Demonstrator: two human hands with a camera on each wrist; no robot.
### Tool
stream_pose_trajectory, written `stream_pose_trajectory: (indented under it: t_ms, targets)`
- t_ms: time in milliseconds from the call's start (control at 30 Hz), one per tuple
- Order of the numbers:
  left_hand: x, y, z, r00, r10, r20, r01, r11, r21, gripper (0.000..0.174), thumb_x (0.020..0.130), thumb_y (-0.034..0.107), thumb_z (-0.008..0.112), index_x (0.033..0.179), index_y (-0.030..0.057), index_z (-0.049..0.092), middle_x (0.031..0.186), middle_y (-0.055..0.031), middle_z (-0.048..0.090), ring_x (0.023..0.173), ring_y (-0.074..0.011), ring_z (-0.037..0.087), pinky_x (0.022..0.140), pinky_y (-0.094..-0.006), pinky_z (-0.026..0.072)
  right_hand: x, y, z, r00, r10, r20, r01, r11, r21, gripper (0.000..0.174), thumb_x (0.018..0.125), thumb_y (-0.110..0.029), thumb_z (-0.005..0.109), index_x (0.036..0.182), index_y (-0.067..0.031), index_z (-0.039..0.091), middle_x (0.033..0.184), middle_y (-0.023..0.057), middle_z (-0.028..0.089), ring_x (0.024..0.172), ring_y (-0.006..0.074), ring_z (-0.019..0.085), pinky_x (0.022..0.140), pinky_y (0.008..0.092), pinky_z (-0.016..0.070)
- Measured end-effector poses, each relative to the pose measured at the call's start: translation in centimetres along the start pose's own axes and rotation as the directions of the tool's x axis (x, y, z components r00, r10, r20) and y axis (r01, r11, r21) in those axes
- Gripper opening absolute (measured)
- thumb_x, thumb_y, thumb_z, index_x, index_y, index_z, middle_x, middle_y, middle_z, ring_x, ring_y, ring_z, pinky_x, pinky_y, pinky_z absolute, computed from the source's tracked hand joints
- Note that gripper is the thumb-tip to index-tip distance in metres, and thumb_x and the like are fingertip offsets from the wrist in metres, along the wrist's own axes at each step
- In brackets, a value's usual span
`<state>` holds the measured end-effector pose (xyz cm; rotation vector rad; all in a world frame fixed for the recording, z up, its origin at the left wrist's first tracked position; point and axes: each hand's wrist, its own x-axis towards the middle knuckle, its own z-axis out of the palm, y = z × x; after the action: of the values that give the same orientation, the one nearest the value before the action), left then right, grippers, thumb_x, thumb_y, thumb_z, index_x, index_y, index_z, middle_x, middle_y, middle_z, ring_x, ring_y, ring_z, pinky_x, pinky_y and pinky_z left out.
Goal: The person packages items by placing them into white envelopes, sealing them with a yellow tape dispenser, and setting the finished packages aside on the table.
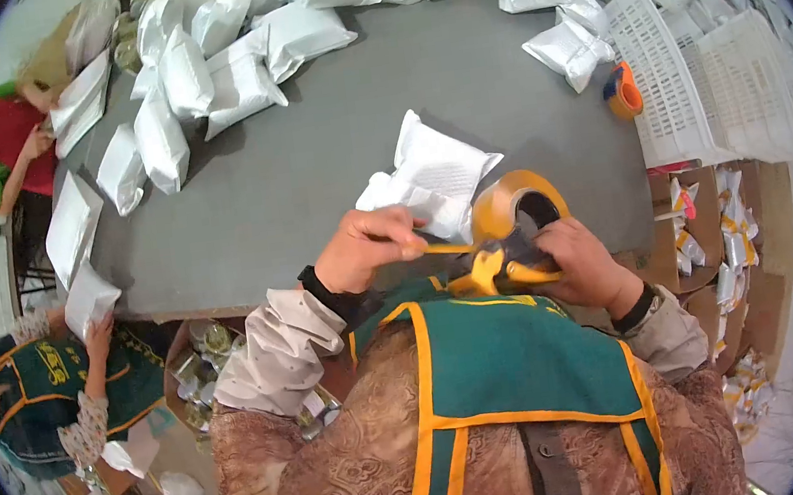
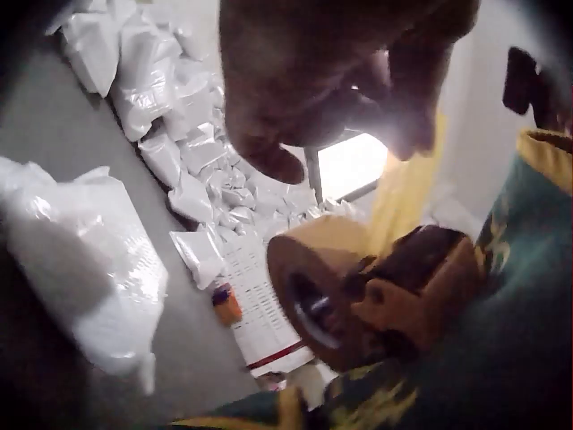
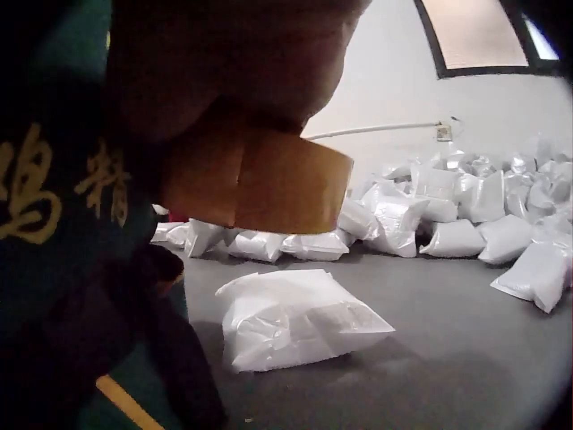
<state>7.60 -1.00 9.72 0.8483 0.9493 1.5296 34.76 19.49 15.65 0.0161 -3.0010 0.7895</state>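
Note:
In the head view the right hand (image 1: 584, 262) grips a tape dispenser (image 1: 490, 271) carrying a roll of yellow-brown tape (image 1: 547, 184), held close to the green apron. The left hand (image 1: 367, 249) pinches the free end of the tape, and a yellow strip (image 1: 446, 249) runs from it to the dispenser. That strip (image 2: 403, 197) hangs between fingers and roll (image 2: 313, 296) in the left wrist view. Just beyond the hands a white package (image 1: 441, 168) lies on the grey table, apart from both hands; it also shows below the roll in the right wrist view (image 3: 300, 318).
White packages (image 1: 187, 75) are heaped along the table's far and left edges. At the right stand white plastic baskets (image 1: 663, 76), beside an orange tape roll (image 1: 623, 93). Two other people (image 1: 48, 389) handle packages at the left. Cardboard boxes (image 1: 698, 240) stand at the lower right.

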Motion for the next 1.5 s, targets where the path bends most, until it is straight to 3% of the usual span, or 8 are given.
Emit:
stream_pose_trajectory:
  t_ms: [400,600,867,1000,1067,1200,1267,1500]
  targets:
    - [5.8,-10.9,-17.2,0.618,-0.395,-0.679,0.564,0.825,0.033,0.026,0.074,0.009,0.074,0.097,-0.0024,0.069,0.09,-0.0085,0.069,0.081,-0.0182,0.063,0.074,-0.033,0.0498,-3.5,8.9,4.9,0.583,0.767,0.267,-0.81,0.525,0.263,0.06,0.079,-0.05,0.063,0.099,0.0061,0.066,0.09,0.0241,0.067,0.085,0.0367,0.066,0.076,0.043,0.0497]
    - [6.4,-14.3,-9.8,0.838,0.307,-0.452,0.455,0.064,0.888,0.03,0.075,0.02,0.074,0.101,0.0047,0.071,0.098,-0.0202,0.069,0.087,-0.0365,0.065,0.081,-0.0413,0.051,1.7,10.2,9.0,0.513,0.813,0.274,-0.854,0.514,0.074,0.067,0.075,-0.055,0.064,0.095,0.0079,0.067,0.086,0.0255,0.067,0.078,0.0359,0.066,0.069,0.0411,0.0508]
    - [4.0,-15.9,-9.0,0.634,-0.631,-0.447,0.711,0.703,0.015,0.062,0.094,0.058,0.042,0.126,0.0084,0.059,0.121,-0.0137,0.062,0.108,-0.0274,0.06,0.092,-0.0384,0.0444,1.1,9.4,6.0,0.659,0.679,0.322,-0.745,0.533,0.401,0.059,0.08,-0.046,0.066,0.1,0.0095,0.066,0.085,0.0182,0.068,0.076,0.0252,0.065,0.07,0.0356,0.0507]
    - [2.0,-16.3,-4.4,0.933,-0.356,-0.051,0.329,0.904,-0.273,0.055,0.101,0.042,0.037,0.145,0.0084,0.035,0.14,-0.0056,0.048,0.125,-0.0215,0.047,0.108,-0.038,0.0325,4.4,4.1,1.0,0.719,0.607,0.34,-0.598,0.288,0.748,0.061,0.083,-0.046,0.065,0.108,0.0098,0.063,0.092,0.0148,0.068,0.078,0.0197,0.063,0.069,0.0327,0.0497]
    - [3.1,-10.5,-1.6,0.763,-0.548,-0.344,0.38,0.81,-0.447,0.057,0.098,0.038,0.045,0.146,0.0099,0.032,0.143,-0.008,0.044,0.13,-0.0246,0.041,0.11,-0.0373,0.0309,7.7,2.1,-0.5,0.687,0.623,0.375,-0.652,0.299,0.697,0.059,0.086,-0.042,0.064,0.113,0.0101,0.061,0.094,0.013,0.067,0.078,0.0178,0.063,0.068,0.0318,0.0496]
    - [0.2,-8.6,-3.0,0.92,0.084,-0.382,-0.063,0.996,0.069,0.069,0.08,0.023,0.073,0.136,0.0037,0.039,0.127,-0.0102,0.054,0.121,-0.0213,0.05,0.102,-0.0344,0.0412,10.8,3.9,3.6,0.697,0.546,0.465,-0.696,0.359,0.622,0.059,0.086,-0.042,0.064,0.114,0.0103,0.06,0.095,0.0134,0.067,0.08,0.0175,0.062,0.07,0.0314,0.0495]
    - [1.2,-11.8,-3.9,0.865,0.347,-0.363,-0.001,0.724,0.69,0.078,0.068,0.012,0.084,0.133,0.0035,0.04,0.125,-0.0098,0.054,0.117,-0.02,0.052,0.099,-0.0347,0.0431,11.6,3.4,4.0,0.663,0.525,0.533,-0.738,0.341,0.582,0.056,0.088,-0.039,0.064,0.115,0.0093,0.059,0.1,0.0123,0.065,0.085,0.0162,0.061,0.073,0.0293,0.049]
    - [2.3,-12.0,-6.0,0.771,-0.007,-0.637,0.084,0.992,0.09,0.058,0.066,0.004,0.084,0.118,0.0007,0.058,0.111,-0.009,0.062,0.101,-0.0181,0.06,0.09,-0.0312,0.0469,6.9,3.2,1.3,0.733,0.559,0.388,-0.679,0.636,0.367,0.056,0.088,-0.046,0.059,0.104,0.0068,0.064,0.093,0.0134,0.068,0.081,0.0192,0.061,0.071,0.033,0.0477]
